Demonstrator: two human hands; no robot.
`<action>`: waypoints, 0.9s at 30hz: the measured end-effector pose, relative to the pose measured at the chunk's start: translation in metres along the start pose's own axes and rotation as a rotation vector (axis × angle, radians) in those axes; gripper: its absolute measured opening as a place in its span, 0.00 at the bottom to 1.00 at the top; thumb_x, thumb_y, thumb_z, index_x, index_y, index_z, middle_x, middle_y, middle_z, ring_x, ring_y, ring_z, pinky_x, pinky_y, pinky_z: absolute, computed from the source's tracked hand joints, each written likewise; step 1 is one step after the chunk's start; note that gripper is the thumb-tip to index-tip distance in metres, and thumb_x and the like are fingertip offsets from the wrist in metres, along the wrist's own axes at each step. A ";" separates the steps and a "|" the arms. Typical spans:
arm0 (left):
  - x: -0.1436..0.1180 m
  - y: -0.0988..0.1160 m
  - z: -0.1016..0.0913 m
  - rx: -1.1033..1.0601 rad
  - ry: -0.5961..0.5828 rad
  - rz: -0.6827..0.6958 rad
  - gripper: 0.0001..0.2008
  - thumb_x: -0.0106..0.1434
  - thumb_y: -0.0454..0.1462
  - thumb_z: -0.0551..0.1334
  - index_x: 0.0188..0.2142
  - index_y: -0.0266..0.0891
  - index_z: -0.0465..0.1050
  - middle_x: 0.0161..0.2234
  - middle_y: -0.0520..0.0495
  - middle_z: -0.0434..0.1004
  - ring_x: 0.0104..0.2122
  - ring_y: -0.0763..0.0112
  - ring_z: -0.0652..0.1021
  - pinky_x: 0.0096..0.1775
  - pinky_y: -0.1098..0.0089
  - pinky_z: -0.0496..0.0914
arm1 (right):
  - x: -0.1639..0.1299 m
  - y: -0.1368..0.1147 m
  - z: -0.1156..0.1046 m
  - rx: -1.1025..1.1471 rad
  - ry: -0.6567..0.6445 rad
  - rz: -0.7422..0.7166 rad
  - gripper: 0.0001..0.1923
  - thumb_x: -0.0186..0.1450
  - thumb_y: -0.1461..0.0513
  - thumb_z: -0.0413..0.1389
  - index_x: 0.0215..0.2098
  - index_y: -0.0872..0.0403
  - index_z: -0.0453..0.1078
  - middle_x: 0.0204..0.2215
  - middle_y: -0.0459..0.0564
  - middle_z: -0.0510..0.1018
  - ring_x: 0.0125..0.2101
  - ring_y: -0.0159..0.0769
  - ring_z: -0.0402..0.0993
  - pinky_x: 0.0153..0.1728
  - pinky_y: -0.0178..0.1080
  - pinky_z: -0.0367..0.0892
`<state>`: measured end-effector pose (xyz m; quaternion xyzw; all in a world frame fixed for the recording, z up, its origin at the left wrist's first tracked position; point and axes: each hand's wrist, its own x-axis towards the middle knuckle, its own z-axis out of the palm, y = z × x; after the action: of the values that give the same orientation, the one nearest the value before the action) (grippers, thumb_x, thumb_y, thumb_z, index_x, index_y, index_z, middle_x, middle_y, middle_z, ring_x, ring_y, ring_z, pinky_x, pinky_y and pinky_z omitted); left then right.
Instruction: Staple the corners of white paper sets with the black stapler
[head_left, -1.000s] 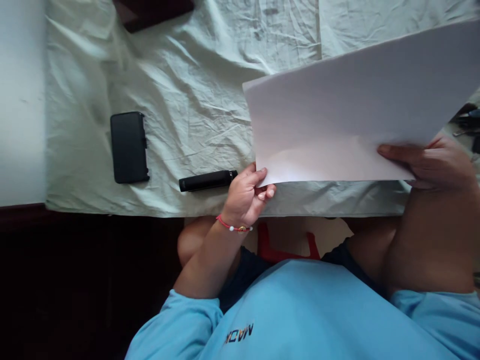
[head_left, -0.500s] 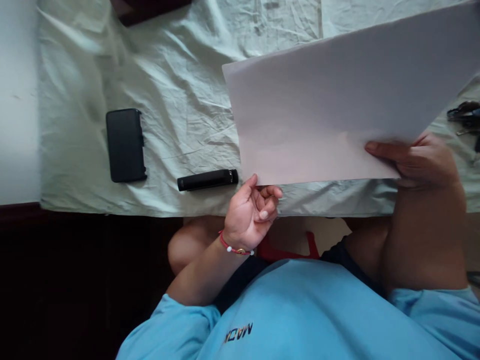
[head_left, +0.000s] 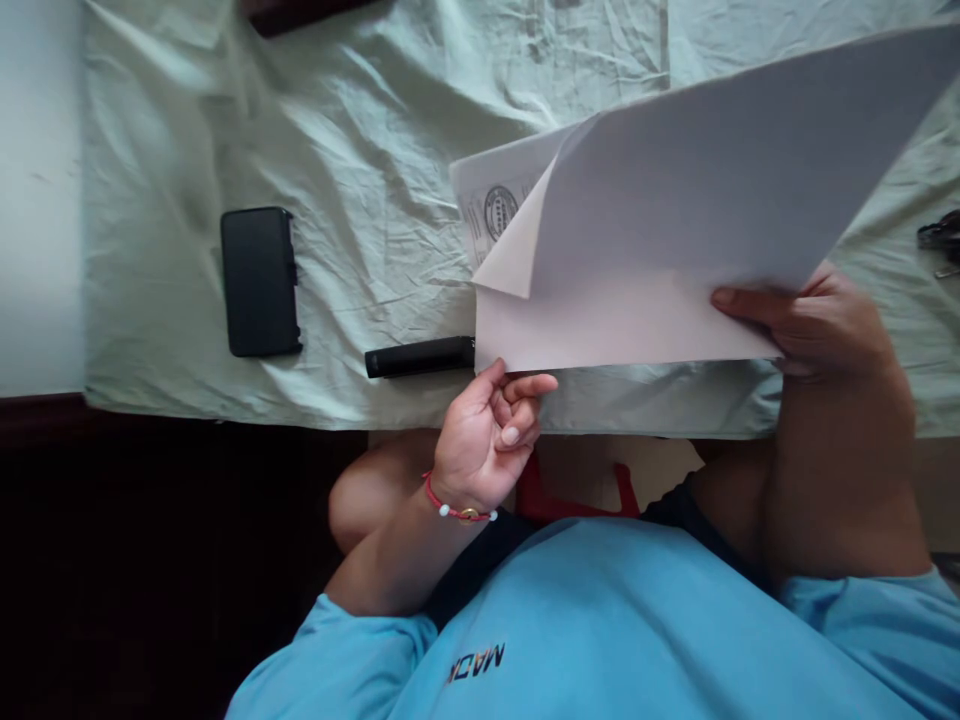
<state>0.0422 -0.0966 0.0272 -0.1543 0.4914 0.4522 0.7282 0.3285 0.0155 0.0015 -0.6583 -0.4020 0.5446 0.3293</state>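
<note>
**Paper sheets lifted over a green-draped table**

A round stamp [head_left: 500,211] and small print show on the lower sheet [head_left: 487,205], too small to read. Mirrored dark letters mark the blue shirt [head_left: 637,620]; they cannot be read with certainty.

The right hand [head_left: 814,325] grips the stack of white paper [head_left: 697,220] at its near edge, thumb laid flat on top, holding it above the pale green cloth [head_left: 360,150]. The top sheet peels up at its left corner. The left hand [head_left: 487,435], wearing a red bracelet [head_left: 454,508], curls loosely just under the stack's near-left corner, gripping nothing. A black marker [head_left: 420,357] lies just beside it, with a black case [head_left: 260,282] further left.
</note>
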 end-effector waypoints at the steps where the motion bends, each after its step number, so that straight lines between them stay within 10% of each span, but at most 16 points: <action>1: -0.001 0.001 -0.001 -0.010 -0.002 0.003 0.39 0.84 0.36 0.39 0.22 0.29 0.77 0.25 0.39 0.83 0.08 0.83 0.60 0.12 0.80 0.57 | 0.000 0.000 0.001 -0.011 0.000 0.001 0.23 0.40 0.57 0.79 0.30 0.54 0.78 0.38 0.49 0.84 0.36 0.37 0.79 0.38 0.40 0.80; 16: -0.008 -0.005 -0.011 0.170 -0.184 -0.075 0.35 0.82 0.42 0.41 0.34 0.28 0.82 0.25 0.35 0.85 0.08 0.78 0.66 0.11 0.80 0.51 | 0.001 0.004 0.012 0.031 -0.043 -0.011 0.21 0.43 0.57 0.80 0.32 0.53 0.80 0.38 0.48 0.84 0.36 0.36 0.81 0.37 0.38 0.79; 20: -0.017 -0.011 -0.017 0.390 -0.140 0.644 0.15 0.74 0.43 0.64 0.34 0.36 0.82 0.25 0.44 0.85 0.14 0.77 0.73 0.15 0.80 0.58 | 0.002 0.006 0.013 0.007 -0.039 -0.004 0.21 0.43 0.56 0.80 0.30 0.53 0.80 0.37 0.48 0.85 0.35 0.36 0.81 0.35 0.38 0.79; 25: 0.000 0.018 -0.026 0.473 0.416 1.776 0.11 0.70 0.32 0.60 0.33 0.39 0.80 0.23 0.54 0.79 0.18 0.76 0.75 0.22 0.72 0.66 | -0.001 0.002 0.019 0.037 -0.054 0.012 0.21 0.42 0.57 0.79 0.31 0.53 0.81 0.38 0.48 0.85 0.36 0.36 0.81 0.37 0.38 0.79; 27: 0.009 0.035 -0.035 0.722 0.579 1.849 0.09 0.73 0.32 0.60 0.41 0.41 0.80 0.32 0.51 0.83 0.33 0.68 0.82 0.41 0.61 0.77 | -0.001 0.002 0.020 0.044 -0.085 0.023 0.21 0.42 0.57 0.79 0.31 0.53 0.81 0.38 0.49 0.85 0.36 0.36 0.81 0.38 0.38 0.79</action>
<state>-0.0052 -0.0963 0.0106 0.4084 0.6807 0.6063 -0.0468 0.3088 0.0133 -0.0031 -0.6318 -0.3958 0.5846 0.3199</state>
